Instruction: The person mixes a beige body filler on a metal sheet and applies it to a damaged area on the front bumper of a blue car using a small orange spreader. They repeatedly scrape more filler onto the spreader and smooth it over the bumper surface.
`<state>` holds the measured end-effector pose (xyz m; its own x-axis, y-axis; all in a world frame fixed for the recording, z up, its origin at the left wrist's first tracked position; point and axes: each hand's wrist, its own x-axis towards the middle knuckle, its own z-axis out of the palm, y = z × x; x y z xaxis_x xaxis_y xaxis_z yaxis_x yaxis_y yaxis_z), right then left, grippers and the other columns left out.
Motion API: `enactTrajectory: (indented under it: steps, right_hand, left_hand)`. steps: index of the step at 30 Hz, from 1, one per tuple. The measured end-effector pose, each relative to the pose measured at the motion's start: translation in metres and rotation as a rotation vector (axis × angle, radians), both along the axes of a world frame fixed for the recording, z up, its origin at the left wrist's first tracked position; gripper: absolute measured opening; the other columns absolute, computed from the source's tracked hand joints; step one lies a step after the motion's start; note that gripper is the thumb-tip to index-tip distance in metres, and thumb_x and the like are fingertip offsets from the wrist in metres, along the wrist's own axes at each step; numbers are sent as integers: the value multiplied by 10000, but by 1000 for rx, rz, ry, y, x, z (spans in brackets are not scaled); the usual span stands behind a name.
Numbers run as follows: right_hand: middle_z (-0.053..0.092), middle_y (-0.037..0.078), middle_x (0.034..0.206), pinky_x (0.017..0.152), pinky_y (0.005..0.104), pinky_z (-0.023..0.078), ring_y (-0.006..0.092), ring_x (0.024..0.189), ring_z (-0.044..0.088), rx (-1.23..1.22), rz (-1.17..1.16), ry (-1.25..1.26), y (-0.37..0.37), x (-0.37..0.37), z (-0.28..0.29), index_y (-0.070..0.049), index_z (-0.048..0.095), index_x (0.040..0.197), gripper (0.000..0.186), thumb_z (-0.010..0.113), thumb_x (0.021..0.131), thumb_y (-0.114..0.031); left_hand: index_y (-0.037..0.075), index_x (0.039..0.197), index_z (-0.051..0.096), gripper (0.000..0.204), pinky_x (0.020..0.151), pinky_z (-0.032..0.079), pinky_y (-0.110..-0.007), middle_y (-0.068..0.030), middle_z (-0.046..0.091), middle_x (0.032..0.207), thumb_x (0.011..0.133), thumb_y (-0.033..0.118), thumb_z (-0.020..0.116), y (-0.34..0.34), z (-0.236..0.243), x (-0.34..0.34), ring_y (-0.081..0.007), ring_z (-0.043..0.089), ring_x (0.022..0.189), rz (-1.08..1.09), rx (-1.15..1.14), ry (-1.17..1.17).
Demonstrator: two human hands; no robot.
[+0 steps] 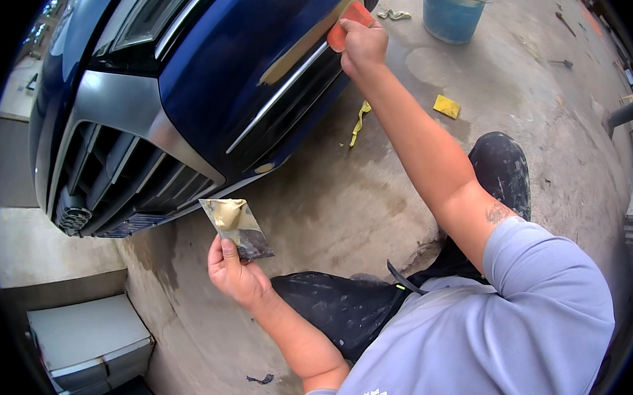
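Note:
My left hand (238,279) grips a thin, stained square mixing plate (254,244) with its thumb on top. A lump of cream-coloured filler paste (228,213) sits on the plate's far part. Up ahead, my right hand (365,50) is closed around a flat orange-red spreader (355,14), held at the corner of a dark blue car bumper (210,78). Beige filler (284,65) covers a long streak of the bumper above a bright trim strip (275,99) and continues behind the spreader. The spreader's working edge is hard to make out.
A blue bucket (453,11) stands on the concrete beyond my right hand, with a crumpled rag (393,14) beside it. A yellow block (446,107) and a yellow strip (359,124) lie on the floor. The car's grille (125,172) is at left, white cabinets (87,331) lower left.

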<state>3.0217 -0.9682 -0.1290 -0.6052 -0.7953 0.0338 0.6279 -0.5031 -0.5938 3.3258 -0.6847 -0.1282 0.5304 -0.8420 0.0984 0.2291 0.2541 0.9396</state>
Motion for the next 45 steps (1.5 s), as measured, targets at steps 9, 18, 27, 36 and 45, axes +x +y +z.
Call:
enactTrajectory:
  steps: [9,18,27,36,45]
  right_hand:
    - [660,38,900,716,260,516,111,805,622,94,129,153,53,76,3,18,658,1045,178,597,891,84]
    - [575,-46,787,681,248,436,52,754,497,30,120,547,94,137,-3,6,713,969,122,620,892,24]
    - [681,41,913,738,243,504,95,804,622,59,-61,333,22,-1,-13,49,675,1102,263,616,846,36]
    - [602,-3,749,638,236,438,59,704,524,81,-36,611,46,60,-7,19,703,972,129,603,891,22]
    - [674,25,805,711,244,452,72,758,541,-5,475,779,86,87,-11,38,697,1015,136,628,905,-1]
  left_hand:
    - [-113,1169,605,285,870,561,-365,-176,694,1078,950,60,664,-3,-6,2,-227,679,942,-27,27,25]
    - [-121,1165,607,278,871,560,-361,-180,696,1077,957,58,652,-11,-9,-3,-226,683,941,-30,43,6]
    - [-119,1169,608,267,860,565,-350,-174,702,1068,960,45,640,-17,-12,-4,-223,690,930,-50,38,3]
    - [-109,1159,620,265,838,567,-332,-164,707,1049,954,54,654,-19,-13,-12,-208,688,912,-36,66,-43]
    - [-107,1159,622,259,846,564,-330,-162,708,1049,956,51,650,-29,-17,-19,-202,686,908,-58,71,-44]
